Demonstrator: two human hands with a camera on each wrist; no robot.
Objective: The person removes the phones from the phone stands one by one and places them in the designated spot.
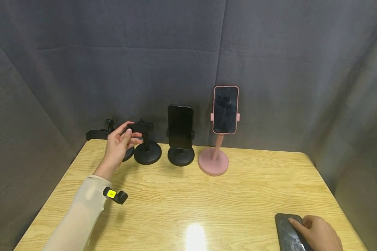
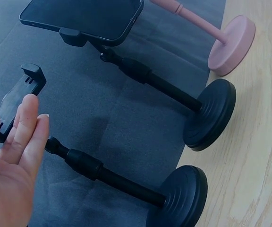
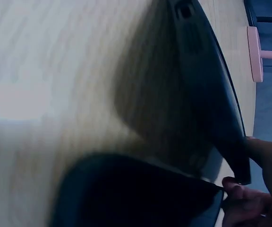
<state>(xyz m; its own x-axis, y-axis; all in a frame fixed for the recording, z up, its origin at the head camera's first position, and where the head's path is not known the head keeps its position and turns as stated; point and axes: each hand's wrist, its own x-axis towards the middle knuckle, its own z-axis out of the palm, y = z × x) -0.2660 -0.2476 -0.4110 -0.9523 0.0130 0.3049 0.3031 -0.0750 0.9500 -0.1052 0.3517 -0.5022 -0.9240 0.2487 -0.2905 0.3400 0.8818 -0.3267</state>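
While the left hand (image 1: 117, 143), thumb opposite fairly straight fingers, pinches the clamp (image 2: 14, 99) of a black stand (image 1: 147, 153), its forearm stretched forward toward the table's (image 1: 238, 195) far left, the right hand (image 1: 323, 233) grips a dark phone (image 1: 286, 228) by its edge at the near right, one digit over its face

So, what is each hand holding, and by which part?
Left hand: a black stand's clamp, by its left end. Right hand: a dark phone, by its edge near the far end.
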